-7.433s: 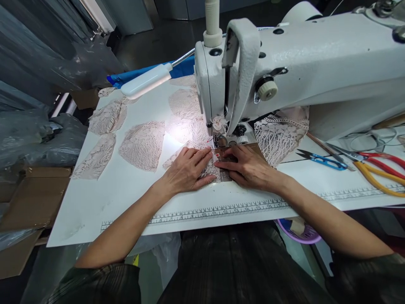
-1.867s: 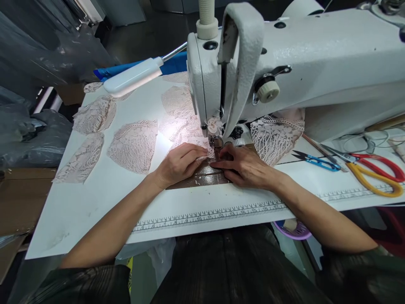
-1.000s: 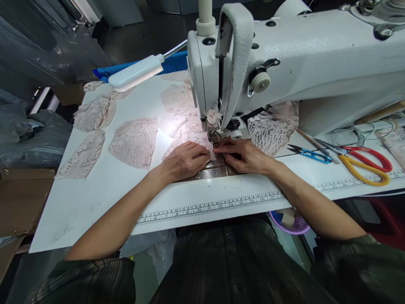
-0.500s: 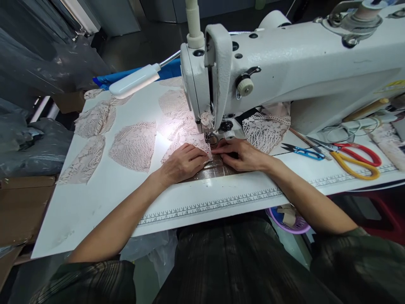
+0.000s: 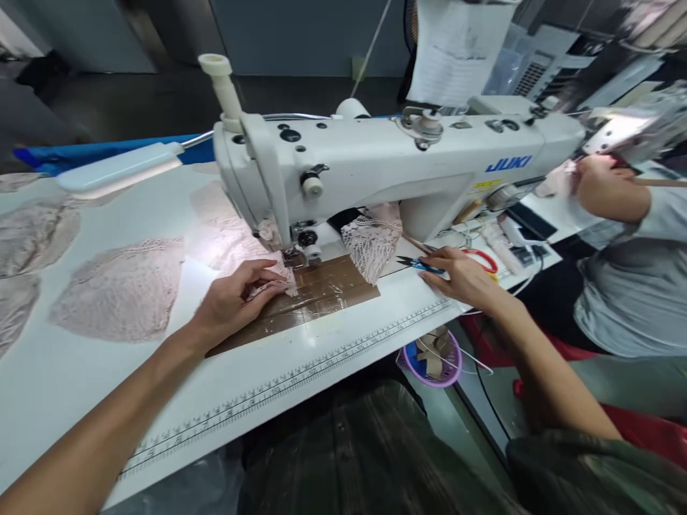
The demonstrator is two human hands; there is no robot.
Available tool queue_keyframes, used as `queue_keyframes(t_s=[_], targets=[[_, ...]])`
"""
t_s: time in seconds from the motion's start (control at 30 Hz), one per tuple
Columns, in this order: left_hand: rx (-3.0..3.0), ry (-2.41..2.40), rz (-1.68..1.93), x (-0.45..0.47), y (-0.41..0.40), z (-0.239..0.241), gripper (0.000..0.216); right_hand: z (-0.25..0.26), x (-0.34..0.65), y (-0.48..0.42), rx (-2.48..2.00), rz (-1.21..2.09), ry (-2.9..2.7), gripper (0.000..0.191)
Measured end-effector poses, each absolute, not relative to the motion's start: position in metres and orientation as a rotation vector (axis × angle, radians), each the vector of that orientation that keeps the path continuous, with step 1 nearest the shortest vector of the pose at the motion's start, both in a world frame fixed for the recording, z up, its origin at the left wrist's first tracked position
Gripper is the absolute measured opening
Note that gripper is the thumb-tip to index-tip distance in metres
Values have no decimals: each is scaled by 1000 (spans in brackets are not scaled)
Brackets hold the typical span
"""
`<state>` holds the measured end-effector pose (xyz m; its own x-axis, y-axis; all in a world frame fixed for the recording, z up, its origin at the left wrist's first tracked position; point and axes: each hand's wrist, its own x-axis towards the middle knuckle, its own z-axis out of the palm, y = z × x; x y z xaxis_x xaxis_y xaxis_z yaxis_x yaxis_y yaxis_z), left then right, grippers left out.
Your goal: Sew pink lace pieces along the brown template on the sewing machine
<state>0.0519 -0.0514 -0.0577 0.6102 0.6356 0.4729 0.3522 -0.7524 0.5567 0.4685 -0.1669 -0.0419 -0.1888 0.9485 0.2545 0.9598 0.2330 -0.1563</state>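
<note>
My left hand pinches the edge of a pale pink lace piece just left of the presser foot. The lace runs back from my fingers under the lamp light. Over to the right, my right hand has its fingers closed on the handles of the blue thread snips, whose dark blades point left. Another lace piece hangs beneath the arm of the white sewing machine, beside the brown plate on the table.
More lace pieces lie at the left. A lamp reaches over them. Red-handled scissors lie behind my right hand. Below the ruler-marked table edge sits a purple basket of scraps. Another person works at the far right.
My right hand has left the lace by the needle and moved right to the blue snips. My left hand stays on the lace. The view has swung right.
</note>
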Motion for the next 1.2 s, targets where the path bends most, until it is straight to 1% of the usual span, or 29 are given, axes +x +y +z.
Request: queue_keyframes(t_s=[0.13,0.2,0.27,0.4,0.47,0.53,0.6,0.7,0.77,0.83,1.03,1.2], targets=[[2328,809,917,53,-50,-57,42,-48,466,-168,-1768,-216,-2142,29],[2286,847,880,54,-51,-55,43,-43,458,-168,-1750,-205,-1996,25],[2228,893,848,55,-53,-54,44,-37,446,-167,-1730,-28,-1842,21],[2090,913,843,56,-55,-55,44,-29,400,-159,-1546,652,-1747,19],[2034,888,881,55,-55,-57,44,-29,369,-150,-1400,792,-1824,18],[1993,871,886,54,-55,-59,44,-30,339,-139,-1339,763,-1944,16],[1957,856,872,53,-56,-59,44,-32,312,-127,-1375,675,-2067,20],[1885,834,851,53,-56,-56,44,-36,285,-110,-1479,431,-2213,40],[1813,843,833,53,-57,-55,45,-40,276,-102,-1502,260,-2269,46],[1727,884,828,53,-57,-54,48,-43,272,-98,-1497,173,-2317,48],[1541,984,858,56,-58,-52,54,-47,265,-97,-1498,72,-2351,53],[1519,1066,879,58,-59,-52,56,-48,257,-94,-1472,-2,-2346,51]])
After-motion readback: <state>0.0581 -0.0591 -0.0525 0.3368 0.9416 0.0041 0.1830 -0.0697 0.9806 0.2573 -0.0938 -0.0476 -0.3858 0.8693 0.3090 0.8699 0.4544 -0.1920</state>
